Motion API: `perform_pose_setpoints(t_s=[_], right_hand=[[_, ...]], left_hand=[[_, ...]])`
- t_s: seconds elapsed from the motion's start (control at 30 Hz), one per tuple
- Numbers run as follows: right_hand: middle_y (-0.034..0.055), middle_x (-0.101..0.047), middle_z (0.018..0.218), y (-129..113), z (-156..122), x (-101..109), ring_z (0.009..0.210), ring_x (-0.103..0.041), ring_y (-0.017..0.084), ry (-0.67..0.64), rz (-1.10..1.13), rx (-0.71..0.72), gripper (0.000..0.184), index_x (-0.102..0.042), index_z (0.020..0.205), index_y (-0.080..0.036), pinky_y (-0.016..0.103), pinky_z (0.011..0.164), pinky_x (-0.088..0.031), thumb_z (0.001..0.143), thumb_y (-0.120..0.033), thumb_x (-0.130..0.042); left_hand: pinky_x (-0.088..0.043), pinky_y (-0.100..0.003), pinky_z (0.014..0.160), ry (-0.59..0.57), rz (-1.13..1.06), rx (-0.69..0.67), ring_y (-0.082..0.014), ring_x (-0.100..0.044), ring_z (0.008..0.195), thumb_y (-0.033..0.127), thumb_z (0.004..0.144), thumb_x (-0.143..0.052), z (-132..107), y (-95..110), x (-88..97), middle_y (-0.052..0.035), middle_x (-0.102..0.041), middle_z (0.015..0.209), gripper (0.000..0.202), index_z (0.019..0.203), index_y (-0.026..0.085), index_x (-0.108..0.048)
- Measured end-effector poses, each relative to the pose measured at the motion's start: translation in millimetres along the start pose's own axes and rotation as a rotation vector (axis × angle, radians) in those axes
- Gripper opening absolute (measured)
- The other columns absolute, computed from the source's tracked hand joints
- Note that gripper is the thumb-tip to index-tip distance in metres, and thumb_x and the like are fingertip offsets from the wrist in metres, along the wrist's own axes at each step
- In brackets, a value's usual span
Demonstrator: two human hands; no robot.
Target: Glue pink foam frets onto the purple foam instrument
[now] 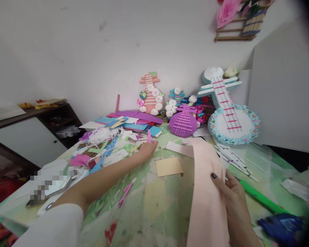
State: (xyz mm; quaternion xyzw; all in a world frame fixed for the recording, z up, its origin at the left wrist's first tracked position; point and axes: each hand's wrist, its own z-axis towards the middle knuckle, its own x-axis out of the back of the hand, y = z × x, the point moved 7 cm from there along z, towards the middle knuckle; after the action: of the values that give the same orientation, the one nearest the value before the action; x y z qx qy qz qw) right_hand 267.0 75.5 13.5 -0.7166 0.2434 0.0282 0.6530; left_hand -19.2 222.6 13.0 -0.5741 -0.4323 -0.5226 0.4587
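Observation:
My left hand (146,149) reaches forward across the table into a pile of coloured foam scraps, its fingers closed around a small pink foam strip (149,136). My right hand (225,187) sits at the lower right and grips a long pale pink foam sheet (204,192), thumb on top, which runs from the table's middle toward me. A tan square of paper (168,166) lies between the two hands.
Foam guitar models stand at the back: a salmon one (149,93), a purple one (183,123), a large white and blue one (229,116). White sticks (234,159), a green rod (260,198), white string (100,135) and scissors (53,192) lie about. A dark cabinet (33,133) is on the left.

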Motion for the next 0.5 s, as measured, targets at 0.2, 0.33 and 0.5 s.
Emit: perform_pose_setpoints(t_s=[0.2,0.33,0.5], right_hand=[[0.0042,-0.073,0.102,-5,-9,-10,0.076,-0.071,0.024,-0.038,0.023,-0.033,0.072,-0.054,0.129,-0.027,0.031,0.065,-0.058,0.062,-0.033,-0.080],[0.0055,-0.073,0.103,-8,-10,-11,0.077,-0.071,0.025,-0.029,0.033,-0.030,0.068,-0.057,0.125,-0.025,0.030,0.065,-0.057,0.062,-0.032,-0.080],[0.0074,-0.074,0.097,-6,-8,-7,0.069,-0.071,0.024,-0.020,0.040,-0.053,0.065,-0.059,0.122,-0.023,0.030,0.059,-0.057,0.061,-0.032,-0.081]], left_hand=[[-0.052,-0.041,0.082,-0.062,0.089,0.163,-0.0206,-0.060,0.099,0.033,0.089,-0.055,-20,-83,-1.5,-0.0095,-0.058,0.116,0.033,0.117,0.015,-0.054],[-0.052,-0.042,0.083,-0.046,0.147,0.323,-0.0213,-0.059,0.100,0.033,0.089,-0.055,-34,-148,10.3,-0.0096,-0.058,0.117,0.034,0.118,0.015,-0.054],[-0.053,-0.041,0.081,-0.025,0.133,0.440,-0.0207,-0.060,0.097,0.033,0.089,-0.055,-23,-194,24.3,-0.0095,-0.058,0.116,0.034,0.118,0.015,-0.054]])
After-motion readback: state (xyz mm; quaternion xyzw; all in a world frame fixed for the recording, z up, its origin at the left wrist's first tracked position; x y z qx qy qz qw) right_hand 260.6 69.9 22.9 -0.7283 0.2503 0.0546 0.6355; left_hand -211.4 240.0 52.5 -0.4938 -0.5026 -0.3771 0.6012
